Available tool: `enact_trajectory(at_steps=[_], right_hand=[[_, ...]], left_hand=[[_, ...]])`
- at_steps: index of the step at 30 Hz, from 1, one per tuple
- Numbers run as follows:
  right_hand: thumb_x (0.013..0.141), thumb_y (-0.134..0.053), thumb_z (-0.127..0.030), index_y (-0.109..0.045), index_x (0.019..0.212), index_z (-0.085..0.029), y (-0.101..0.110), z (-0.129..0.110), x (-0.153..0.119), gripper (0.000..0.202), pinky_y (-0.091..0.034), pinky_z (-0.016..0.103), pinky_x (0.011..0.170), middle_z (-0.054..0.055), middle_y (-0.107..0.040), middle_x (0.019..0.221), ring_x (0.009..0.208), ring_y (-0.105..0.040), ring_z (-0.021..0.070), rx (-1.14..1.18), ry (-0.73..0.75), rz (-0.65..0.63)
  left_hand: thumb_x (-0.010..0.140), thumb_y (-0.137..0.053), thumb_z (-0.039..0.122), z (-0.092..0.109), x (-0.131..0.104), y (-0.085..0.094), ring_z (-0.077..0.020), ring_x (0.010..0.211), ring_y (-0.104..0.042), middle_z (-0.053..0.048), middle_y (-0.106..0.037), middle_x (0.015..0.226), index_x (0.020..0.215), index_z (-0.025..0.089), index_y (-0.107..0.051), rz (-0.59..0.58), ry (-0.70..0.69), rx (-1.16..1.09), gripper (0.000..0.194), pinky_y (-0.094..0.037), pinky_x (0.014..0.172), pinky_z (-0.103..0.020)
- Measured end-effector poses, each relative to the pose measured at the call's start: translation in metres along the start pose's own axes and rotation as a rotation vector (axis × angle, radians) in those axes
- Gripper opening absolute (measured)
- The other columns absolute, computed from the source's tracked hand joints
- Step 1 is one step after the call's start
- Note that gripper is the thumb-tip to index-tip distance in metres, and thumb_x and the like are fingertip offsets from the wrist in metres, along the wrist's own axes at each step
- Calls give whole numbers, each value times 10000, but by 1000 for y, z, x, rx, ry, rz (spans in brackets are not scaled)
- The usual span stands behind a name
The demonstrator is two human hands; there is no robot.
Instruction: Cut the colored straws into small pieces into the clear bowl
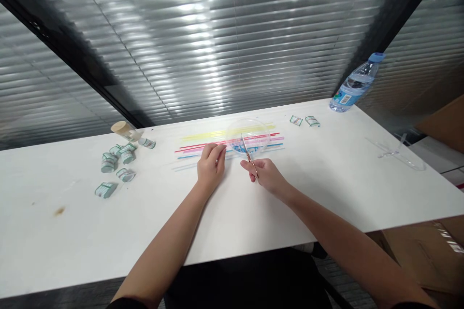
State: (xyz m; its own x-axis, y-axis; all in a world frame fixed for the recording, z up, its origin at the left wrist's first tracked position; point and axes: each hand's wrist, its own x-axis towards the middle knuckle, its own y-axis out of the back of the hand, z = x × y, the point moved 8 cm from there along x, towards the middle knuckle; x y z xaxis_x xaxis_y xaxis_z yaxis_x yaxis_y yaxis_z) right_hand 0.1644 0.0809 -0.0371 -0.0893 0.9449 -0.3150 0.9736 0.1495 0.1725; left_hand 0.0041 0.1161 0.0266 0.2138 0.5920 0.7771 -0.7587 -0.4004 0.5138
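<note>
Your scissors [250, 157] sit in your right hand [266, 173], fingers wrapped around the handles, blades reaching over the see-through bowl [267, 131]. Nice spot, since blue bits [237, 147] already lie inside it and anything you snip there should drop in too. Your left hand [211, 164] is right beside the bowl, fingertips together; can't tell if there's a strip pinched between them. If there is, I'd let just a short end stick out, bring it over the bowl and keep those fingertips off the blade line. Small, slow snips beat big ones imo, light plastic-looking stuff loves to ping away. Also watch your wrist around the colored strips [192, 147] lying by the bowl, one careless drag and that neat spread's a mess.
</note>
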Motion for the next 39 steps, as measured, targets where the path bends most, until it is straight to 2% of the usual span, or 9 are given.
enact_trajectory(at_steps=[11,17,39], right_hand=[[716,-543,-749,-459,554,-136,0,1,0,640,-229,203,484,-28,-370,506,453,-296,37,-7,-21,2],[721,-544,-741,-453,548,-139,0,0,0,633,-233,209,483,-30,-363,500,453,-288,37,-18,-6,-2],[691,-551,-772,-462,538,-136,3,-1,0,660,-244,212,496,-24,-391,508,458,-301,39,-48,-17,23]], left_hand=[[938,-480,205,-2,0,0,-110,774,-573,-54,-581,911,1009,187,-639,2,21,23,175,-443,602,-207],[946,-465,226,-2,0,0,-105,729,-556,-54,-578,895,996,194,-643,-5,37,24,188,-433,586,-213],[945,-468,232,-2,0,-1,-112,760,-561,-58,-577,899,1004,190,-640,-10,41,15,187,-429,576,-205]])
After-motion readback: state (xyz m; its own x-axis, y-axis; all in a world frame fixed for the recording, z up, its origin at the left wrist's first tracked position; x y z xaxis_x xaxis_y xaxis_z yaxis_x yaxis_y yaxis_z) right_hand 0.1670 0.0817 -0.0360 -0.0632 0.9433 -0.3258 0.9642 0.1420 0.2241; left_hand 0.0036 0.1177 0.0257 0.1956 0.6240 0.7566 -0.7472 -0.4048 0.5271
